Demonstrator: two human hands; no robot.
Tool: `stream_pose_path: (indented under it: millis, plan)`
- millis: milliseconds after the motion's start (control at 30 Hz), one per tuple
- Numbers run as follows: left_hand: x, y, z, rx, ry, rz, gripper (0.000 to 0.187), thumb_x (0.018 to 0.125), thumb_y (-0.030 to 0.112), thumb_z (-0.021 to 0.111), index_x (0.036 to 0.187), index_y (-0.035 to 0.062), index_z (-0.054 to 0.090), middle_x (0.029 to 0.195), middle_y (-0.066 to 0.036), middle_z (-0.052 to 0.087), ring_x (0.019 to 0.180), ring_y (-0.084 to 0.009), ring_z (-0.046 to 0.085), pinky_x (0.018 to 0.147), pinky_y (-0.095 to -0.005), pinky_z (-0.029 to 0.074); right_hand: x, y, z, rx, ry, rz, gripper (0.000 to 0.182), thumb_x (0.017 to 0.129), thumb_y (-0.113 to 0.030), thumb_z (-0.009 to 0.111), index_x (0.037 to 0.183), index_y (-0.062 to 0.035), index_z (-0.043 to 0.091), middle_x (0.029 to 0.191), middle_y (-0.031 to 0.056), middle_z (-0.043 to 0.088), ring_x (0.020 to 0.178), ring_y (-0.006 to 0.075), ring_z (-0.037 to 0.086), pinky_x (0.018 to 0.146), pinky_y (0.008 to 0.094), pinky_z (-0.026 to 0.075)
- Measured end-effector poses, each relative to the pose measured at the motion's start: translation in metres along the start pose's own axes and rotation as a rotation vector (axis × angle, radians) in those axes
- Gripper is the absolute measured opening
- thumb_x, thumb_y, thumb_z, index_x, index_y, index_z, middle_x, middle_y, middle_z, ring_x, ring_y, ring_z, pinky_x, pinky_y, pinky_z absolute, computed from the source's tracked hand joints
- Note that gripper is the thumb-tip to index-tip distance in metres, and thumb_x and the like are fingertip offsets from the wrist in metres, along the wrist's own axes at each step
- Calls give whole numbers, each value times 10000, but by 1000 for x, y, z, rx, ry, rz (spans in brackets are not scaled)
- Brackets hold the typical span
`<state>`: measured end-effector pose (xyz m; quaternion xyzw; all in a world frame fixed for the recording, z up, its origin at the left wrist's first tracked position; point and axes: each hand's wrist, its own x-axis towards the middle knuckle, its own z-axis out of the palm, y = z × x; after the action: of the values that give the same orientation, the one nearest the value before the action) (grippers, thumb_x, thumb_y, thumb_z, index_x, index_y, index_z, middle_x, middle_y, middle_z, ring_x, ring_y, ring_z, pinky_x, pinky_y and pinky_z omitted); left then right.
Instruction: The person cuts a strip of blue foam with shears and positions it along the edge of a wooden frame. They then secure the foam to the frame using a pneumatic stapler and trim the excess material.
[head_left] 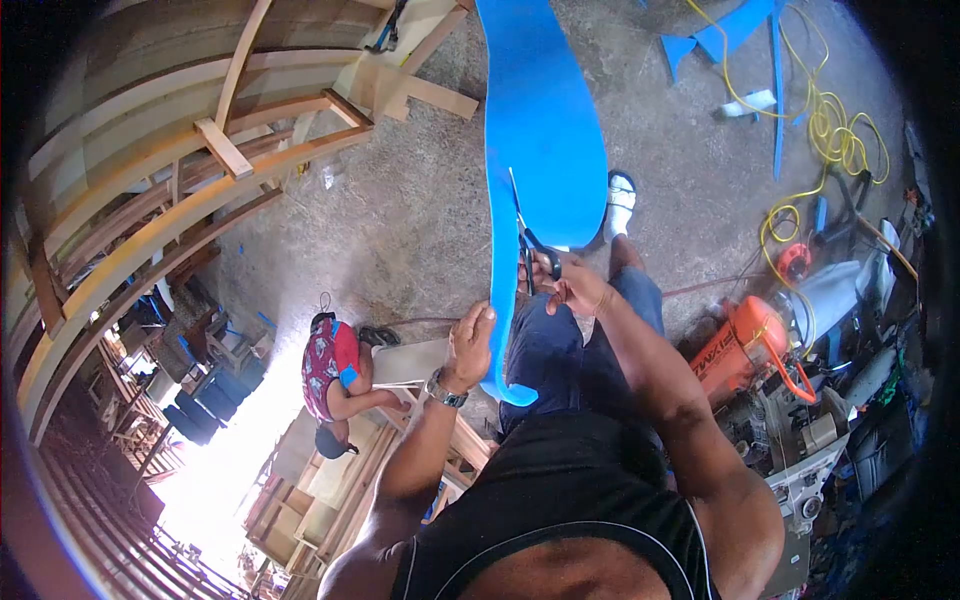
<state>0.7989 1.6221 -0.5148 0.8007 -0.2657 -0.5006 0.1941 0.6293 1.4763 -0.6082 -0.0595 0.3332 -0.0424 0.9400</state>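
Note:
A long blue sheet [545,120] runs from the top of the view down to my lap. My left hand [470,345], with a watch on the wrist, grips the sheet's narrow left strip near its lower end. My right hand [572,287] is closed on black-handled scissors [525,240], whose blades sit in a cut partway up the sheet. The cut splits the sheet into a thin left strip and a wide right part.
Another person [335,375] in a red patterned shirt bends over wooden boards at the lower left. A curved wooden frame [180,190] fills the upper left. Yellow cable [830,130], blue offcuts [720,40] and an orange machine [755,345] lie at right on the concrete floor.

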Motion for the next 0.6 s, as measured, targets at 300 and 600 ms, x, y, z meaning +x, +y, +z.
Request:
stream_pose_path:
  millis: [300,600]
  plan:
    - [110,-32,16,48,57,-78,459,1023,419,398,1027,6,598,890,-251,646,877,-404,633,792,-478,466,-12,43,-18,-354,15,-156,273,954,-282,634,1093,-70,532,856,17,623,575,41,517,418,187,389]
    - [176,34,76,168,282,32,370,1014,341,433,1033,0,574,940,-307,634,889,-509,601,751,-565,447,-41,38,-2,-272,194,-21,435,963,-450,573,1152,-59,547,1030,46,622,908,130,629,465,256,470]
